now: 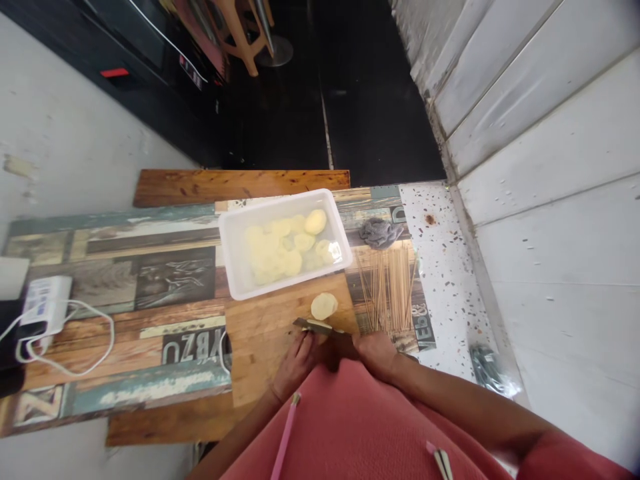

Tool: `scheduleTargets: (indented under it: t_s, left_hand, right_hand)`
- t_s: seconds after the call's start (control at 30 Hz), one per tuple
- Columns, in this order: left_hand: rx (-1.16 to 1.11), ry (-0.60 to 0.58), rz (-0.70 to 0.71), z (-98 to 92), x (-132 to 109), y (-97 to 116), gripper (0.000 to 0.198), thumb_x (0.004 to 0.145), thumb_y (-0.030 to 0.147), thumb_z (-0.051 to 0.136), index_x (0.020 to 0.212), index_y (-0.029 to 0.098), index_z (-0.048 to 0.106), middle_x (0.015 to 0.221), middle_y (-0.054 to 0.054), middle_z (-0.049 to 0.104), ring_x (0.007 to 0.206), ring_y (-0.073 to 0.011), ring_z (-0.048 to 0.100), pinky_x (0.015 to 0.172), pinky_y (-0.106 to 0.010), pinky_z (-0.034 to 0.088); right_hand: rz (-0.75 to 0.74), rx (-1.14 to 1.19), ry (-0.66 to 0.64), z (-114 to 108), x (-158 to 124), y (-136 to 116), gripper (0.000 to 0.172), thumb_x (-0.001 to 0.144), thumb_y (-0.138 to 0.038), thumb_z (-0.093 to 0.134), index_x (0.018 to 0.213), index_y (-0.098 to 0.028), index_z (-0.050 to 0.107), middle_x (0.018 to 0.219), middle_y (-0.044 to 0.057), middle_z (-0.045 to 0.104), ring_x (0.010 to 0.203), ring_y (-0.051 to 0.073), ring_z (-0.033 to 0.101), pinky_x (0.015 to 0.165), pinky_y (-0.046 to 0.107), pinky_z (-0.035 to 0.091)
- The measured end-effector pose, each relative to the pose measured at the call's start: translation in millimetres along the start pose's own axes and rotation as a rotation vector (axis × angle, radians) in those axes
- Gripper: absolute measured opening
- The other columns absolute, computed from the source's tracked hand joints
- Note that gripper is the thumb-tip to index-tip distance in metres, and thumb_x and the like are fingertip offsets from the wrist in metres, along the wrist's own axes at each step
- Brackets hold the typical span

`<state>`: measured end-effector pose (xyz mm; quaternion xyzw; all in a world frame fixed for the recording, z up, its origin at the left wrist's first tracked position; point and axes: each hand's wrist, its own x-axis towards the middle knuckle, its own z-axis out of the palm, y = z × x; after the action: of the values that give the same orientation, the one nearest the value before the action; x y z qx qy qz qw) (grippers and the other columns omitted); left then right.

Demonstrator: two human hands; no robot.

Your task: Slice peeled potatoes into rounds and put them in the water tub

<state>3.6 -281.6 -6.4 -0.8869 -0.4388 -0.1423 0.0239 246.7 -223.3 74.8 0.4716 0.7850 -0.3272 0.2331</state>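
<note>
My right hand (377,353) is closed around the handle of a kitchen knife (320,327). Its dark blade points left over the wooden cutting board (260,333). Beside the blade, the curled fingers of my left hand (299,357) press on a peeled potato, mostly hidden by the hand and knife. A thin pale edge of potato shows along the far side of the blade. Just beyond it, a round potato slice (324,306) lies flat on the board. Behind the board stands a white plastic tub (227,257) holding peeled potatoes (273,247) in water.
Right of the board lie many thin wooden skewers (397,287) and a crumpled grey cloth (381,233). A white power strip (47,307) with cables sits at the table's left end. A tiled wall (560,253) rises on the right; a wooden bench (240,187) stands behind the table.
</note>
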Motion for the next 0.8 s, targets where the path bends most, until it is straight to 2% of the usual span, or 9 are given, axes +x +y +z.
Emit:
scheduleTargets:
  t_s: [0.17, 0.33, 0.4, 0.5, 0.6, 0.8]
  left_hand:
    - [-0.086, -0.027, -0.024, -1.2, -2.1, -1.1, 0.037, 0.089, 0.01, 0.046, 0.124, 0.014, 0.057, 0.11, -0.011, 0.067, 0.109, -0.0237, 0.061, 0.092, -0.032, 0.052]
    - [-0.255, -0.157, -0.258, -3.9, -3.6, 2.2, 0.036, 0.087, 0.011, 0.047, 0.119, 0.019, 0.063, 0.107, -0.011, 0.067, 0.098, -0.0218, 0.066, 0.078, -0.026, 0.056]
    - [-0.298, -0.193, -0.306, -6.2, -2.1, 2.7, 0.034, 0.086, 0.011, 0.048, 0.114, 0.018, 0.065, 0.103, -0.011, 0.067, 0.092, -0.021, 0.067, 0.075, -0.025, 0.057]
    - [-0.299, -0.159, -0.291, -8.6, 0.6, 2.2, 0.029, 0.087, 0.011, 0.046, 0.107, 0.016, 0.067, 0.098, -0.012, 0.068, 0.088, -0.0203, 0.068, 0.074, -0.025, 0.057]
    - [-0.274, -0.112, -0.23, -8.7, 1.8, 1.7, 0.029, 0.089, 0.012, 0.043, 0.101, 0.016, 0.068, 0.095, -0.011, 0.068, 0.087, -0.0197, 0.067, 0.075, -0.024, 0.056]
    - [-0.244, -0.091, -0.217, -5.6, -0.5, 2.0, 0.029, 0.088, 0.011, 0.044, 0.104, 0.016, 0.068, 0.097, -0.011, 0.068, 0.09, -0.0205, 0.067, 0.075, -0.024, 0.056]
  right_hand:
    - [-0.034, 0.011, 0.041, -3.5, -16.6, 5.2, 0.027, 0.096, -0.018, 0.037, 0.098, -0.014, 0.064, 0.081, 0.01, 0.072, 0.071, 0.02, 0.068, 0.057, 0.026, 0.044]
    - [-0.114, -0.045, 0.198, -3.0, -45.7, -3.0, 0.018, 0.087, -0.008, 0.046, 0.084, -0.013, 0.063, 0.076, 0.009, 0.069, 0.063, 0.018, 0.063, 0.052, 0.025, 0.039]
    - [-0.132, -0.052, 0.244, -1.0, -52.9, -3.4, 0.018, 0.086, -0.007, 0.047, 0.08, -0.014, 0.062, 0.073, 0.009, 0.068, 0.061, 0.017, 0.061, 0.05, 0.025, 0.038]
    - [-0.149, -0.049, 0.27, 1.4, -58.0, -1.6, 0.017, 0.086, -0.007, 0.047, 0.079, -0.014, 0.061, 0.068, 0.007, 0.066, 0.058, 0.016, 0.059, 0.049, 0.026, 0.035]
    - [-0.13, -0.056, 0.24, 2.3, -58.9, -0.9, 0.014, 0.085, -0.007, 0.049, 0.081, -0.014, 0.061, 0.065, 0.005, 0.066, 0.055, 0.015, 0.058, 0.048, 0.026, 0.033]
    - [-0.11, -0.035, 0.218, 1.9, -57.0, -3.1, 0.012, 0.082, -0.007, 0.052, 0.078, -0.014, 0.06, 0.063, 0.006, 0.065, 0.055, 0.015, 0.058, 0.048, 0.025, 0.032]
